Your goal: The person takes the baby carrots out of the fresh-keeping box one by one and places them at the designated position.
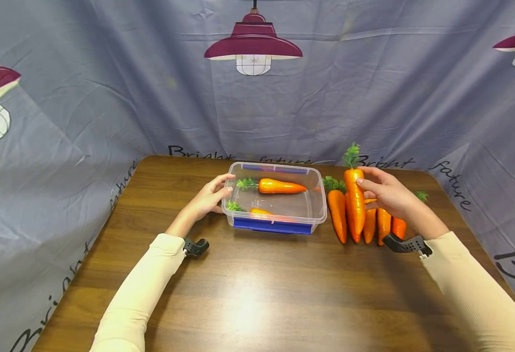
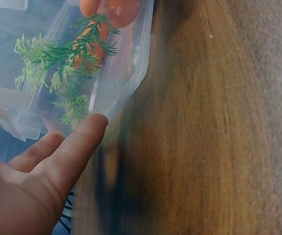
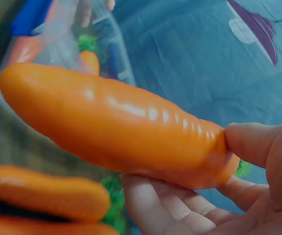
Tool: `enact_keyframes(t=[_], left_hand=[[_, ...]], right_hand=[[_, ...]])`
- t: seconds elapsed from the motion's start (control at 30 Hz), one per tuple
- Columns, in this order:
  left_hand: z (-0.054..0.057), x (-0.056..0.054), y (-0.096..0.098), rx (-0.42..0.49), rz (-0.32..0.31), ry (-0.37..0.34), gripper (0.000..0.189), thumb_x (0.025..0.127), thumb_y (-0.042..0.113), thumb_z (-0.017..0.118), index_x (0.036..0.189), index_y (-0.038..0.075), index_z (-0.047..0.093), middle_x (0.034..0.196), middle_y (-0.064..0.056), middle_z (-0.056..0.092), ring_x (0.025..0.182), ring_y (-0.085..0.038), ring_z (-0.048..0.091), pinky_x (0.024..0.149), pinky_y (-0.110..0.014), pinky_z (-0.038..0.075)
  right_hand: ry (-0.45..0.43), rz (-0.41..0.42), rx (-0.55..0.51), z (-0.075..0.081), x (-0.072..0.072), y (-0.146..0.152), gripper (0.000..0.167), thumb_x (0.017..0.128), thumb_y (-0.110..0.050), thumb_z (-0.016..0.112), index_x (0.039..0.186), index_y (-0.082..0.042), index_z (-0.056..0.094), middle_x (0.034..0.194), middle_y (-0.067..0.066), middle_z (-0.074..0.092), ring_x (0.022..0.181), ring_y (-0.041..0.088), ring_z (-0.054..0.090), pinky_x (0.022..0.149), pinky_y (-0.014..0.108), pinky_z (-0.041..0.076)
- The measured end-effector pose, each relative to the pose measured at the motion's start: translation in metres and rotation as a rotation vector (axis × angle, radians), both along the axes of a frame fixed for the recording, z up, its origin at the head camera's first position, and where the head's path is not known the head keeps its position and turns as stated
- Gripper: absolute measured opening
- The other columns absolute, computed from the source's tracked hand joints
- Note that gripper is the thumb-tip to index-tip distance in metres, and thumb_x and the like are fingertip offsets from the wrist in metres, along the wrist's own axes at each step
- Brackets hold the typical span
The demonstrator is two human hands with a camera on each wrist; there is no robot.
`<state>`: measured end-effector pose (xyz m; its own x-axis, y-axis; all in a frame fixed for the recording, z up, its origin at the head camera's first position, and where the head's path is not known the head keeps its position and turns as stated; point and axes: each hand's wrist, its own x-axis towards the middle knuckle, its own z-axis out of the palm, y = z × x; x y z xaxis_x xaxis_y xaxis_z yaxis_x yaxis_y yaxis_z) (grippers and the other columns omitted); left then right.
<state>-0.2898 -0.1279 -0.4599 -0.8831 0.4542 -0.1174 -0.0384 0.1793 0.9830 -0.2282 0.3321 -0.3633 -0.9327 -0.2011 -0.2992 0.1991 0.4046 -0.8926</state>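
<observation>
My right hand [image 1: 382, 190] grips an orange carrot [image 1: 354, 203] near its leafy top, thumb on one side and fingers on the other. The right wrist view shows that carrot [image 3: 106, 127] up close, its tip pointing at the clear plastic container. My left hand [image 1: 206, 198] rests at the left end of the container [image 1: 283, 220], its fingers nearly straight against the rim and wall. Inside the container lie a carrot [image 1: 279, 186] along the far side and another carrot [image 1: 260, 211] along the near side, both with green tops to the left.
Several more carrots lie in a row right of the container, among them one carrot [image 1: 338, 215] nearest to it, partly behind the held one. The container has blue clips [image 1: 272, 225] on its long sides. A printed curtain [image 1: 173, 98] hangs behind the wooden table [image 1: 239, 278].
</observation>
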Motion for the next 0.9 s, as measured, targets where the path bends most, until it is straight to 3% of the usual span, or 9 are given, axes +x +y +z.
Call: enact_keyframes(t=[0.13, 0.23, 0.37, 0.47, 0.67, 0.77, 0.9], left_hand=[[0.000, 0.000, 0.002, -0.002, -0.003, 0.000, 0.053, 0.108, 0.023, 0.049, 0.158, 0.014, 0.032, 0.153, -0.029, 0.038, 0.132, -0.053, 0.050, 0.083, -0.052, 0.063], [-0.001, 0.000, 0.002, -0.003, 0.007, 0.001, 0.052, 0.108, 0.023, 0.049, 0.157, 0.015, 0.034, 0.153, -0.029, 0.038, 0.130, -0.053, 0.051, 0.081, -0.051, 0.064], [-0.002, -0.001, 0.001, 0.000, 0.012, 0.003, 0.051, 0.108, 0.023, 0.049, 0.156, 0.016, 0.035, 0.152, -0.028, 0.039, 0.129, -0.052, 0.052, 0.080, -0.050, 0.064], [-0.003, -0.001, 0.001, 0.000, 0.014, 0.007, 0.051, 0.108, 0.023, 0.050, 0.156, 0.017, 0.036, 0.153, -0.026, 0.039, 0.129, -0.051, 0.053, 0.080, -0.050, 0.064], [-0.003, -0.002, -0.001, -0.018, 0.022, 0.003, 0.051, 0.108, 0.025, 0.050, 0.157, 0.019, 0.036, 0.155, -0.025, 0.039, 0.130, -0.050, 0.053, 0.081, -0.050, 0.064], [-0.004, -0.002, -0.001, -0.020, 0.016, 0.000, 0.051, 0.108, 0.025, 0.049, 0.157, 0.020, 0.035, 0.156, -0.025, 0.038, 0.131, -0.050, 0.053, 0.082, -0.051, 0.063], [-0.004, -0.002, 0.000, -0.016, 0.010, 0.000, 0.052, 0.108, 0.025, 0.049, 0.158, 0.019, 0.034, 0.155, -0.026, 0.038, 0.129, -0.050, 0.053, 0.082, -0.051, 0.064]], right_hand=[[0.012, -0.021, 0.014, -0.015, 0.022, 0.024, 0.066, 0.110, -0.032, 0.044, 0.161, -0.006, 0.011, 0.104, -0.021, 0.058, 0.085, 0.004, 0.063, 0.076, 0.030, 0.061], [0.014, -0.038, -0.028, -0.028, 0.037, 0.038, 0.055, 0.110, -0.028, 0.045, 0.157, -0.012, 0.021, 0.104, -0.020, 0.059, 0.085, 0.005, 0.066, 0.074, 0.031, 0.062], [-0.009, -0.057, -0.146, -0.047, 0.056, 0.052, 0.032, 0.109, -0.020, 0.047, 0.138, -0.029, 0.039, 0.104, -0.017, 0.063, 0.083, 0.007, 0.069, 0.071, 0.033, 0.063], [-0.033, -0.061, -0.184, -0.061, 0.069, 0.056, 0.027, 0.109, -0.016, 0.047, 0.128, -0.035, 0.041, 0.102, -0.013, 0.063, 0.082, 0.008, 0.069, 0.069, 0.035, 0.063], [-0.067, -0.074, -0.067, -0.082, 0.082, 0.053, 0.036, 0.109, -0.022, 0.049, 0.143, -0.023, 0.038, 0.105, -0.010, 0.056, 0.087, 0.008, 0.063, 0.072, 0.035, 0.063], [-0.066, -0.081, -0.043, -0.089, 0.087, 0.049, 0.037, 0.109, -0.023, 0.049, 0.144, -0.022, 0.038, 0.108, -0.007, 0.051, 0.087, 0.008, 0.061, 0.071, 0.035, 0.062], [-0.068, -0.076, -0.023, -0.095, 0.094, 0.044, 0.050, 0.109, -0.024, 0.049, 0.151, -0.005, 0.030, 0.109, -0.007, 0.051, 0.087, 0.007, 0.061, 0.072, 0.035, 0.062]])
